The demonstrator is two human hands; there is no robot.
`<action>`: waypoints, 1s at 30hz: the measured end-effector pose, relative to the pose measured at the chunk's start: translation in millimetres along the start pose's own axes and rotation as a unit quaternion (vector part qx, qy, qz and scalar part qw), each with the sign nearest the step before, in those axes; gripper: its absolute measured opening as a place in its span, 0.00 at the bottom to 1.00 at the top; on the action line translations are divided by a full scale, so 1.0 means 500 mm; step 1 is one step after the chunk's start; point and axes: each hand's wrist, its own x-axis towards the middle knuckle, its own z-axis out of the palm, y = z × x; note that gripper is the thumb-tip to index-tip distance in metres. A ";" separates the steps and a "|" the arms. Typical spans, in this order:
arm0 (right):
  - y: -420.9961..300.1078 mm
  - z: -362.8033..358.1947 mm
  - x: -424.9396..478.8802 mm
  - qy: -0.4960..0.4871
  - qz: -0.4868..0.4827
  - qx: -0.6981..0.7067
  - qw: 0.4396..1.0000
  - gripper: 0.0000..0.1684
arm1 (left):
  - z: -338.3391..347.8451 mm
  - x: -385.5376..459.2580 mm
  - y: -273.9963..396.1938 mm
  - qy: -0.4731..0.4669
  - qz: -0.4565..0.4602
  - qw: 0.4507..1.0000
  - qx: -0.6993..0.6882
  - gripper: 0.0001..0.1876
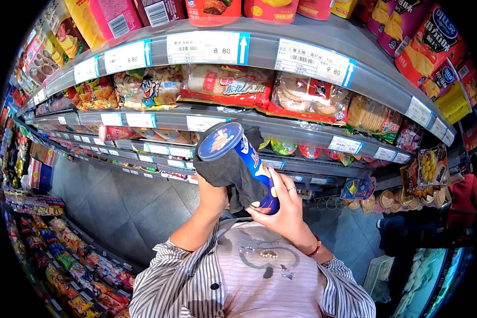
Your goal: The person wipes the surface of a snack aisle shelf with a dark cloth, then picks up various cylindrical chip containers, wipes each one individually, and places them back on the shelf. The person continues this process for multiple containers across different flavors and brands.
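Observation:
A blue cylindrical snack canister (258, 171) with a clear plastic lid is held tilted in front of my chest, its lid end towards the upper left. My right hand (284, 206) grips its lower end, fingers on the side and thumb near the bottom. A dark grey cloth (226, 171) wraps around the canister's left side and shows behind it too. My left hand (212, 192) is under the cloth, pressing it against the canister; its fingers are hidden by the cloth.
Tiered shop shelves (262, 41) curve across the front, with price labels, bagged snacks (226, 85) and canisters (425, 47). Lower left stands another rack of packets (67, 258). Grey floor tiles (143, 210) lie below. A person in red (465, 198) and a lit display case (425, 278) are at right.

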 end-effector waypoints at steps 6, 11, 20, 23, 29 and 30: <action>0.010 -0.020 0.006 -0.083 0.027 0.121 0.989 0.53 | -0.023 0.017 0.003 -0.025 -0.048 0.998 -0.028 0.26; 0.010 -0.017 0.011 -0.204 0.175 0.460 0.846 0.55 | -0.041 0.032 0.004 -0.092 -0.096 0.988 -0.073 0.27; 0.069 0.025 -0.029 -0.297 0.315 0.771 0.467 0.44 | -0.082 0.036 -0.033 -0.076 -0.128 0.977 -0.154 0.29; 0.114 0.060 -0.053 -0.227 0.352 0.717 0.558 0.45 | -0.165 0.046 -0.073 -0.036 -0.086 0.986 -0.136 0.29; 0.092 0.000 -0.051 -0.170 0.183 0.606 0.755 0.52 | -0.074 0.051 0.030 0.009 0.030 0.999 -0.024 0.32; 0.068 -0.012 -0.051 -0.161 0.178 0.591 0.771 0.52 | -0.072 0.049 0.031 0.028 0.034 0.999 -0.023 0.32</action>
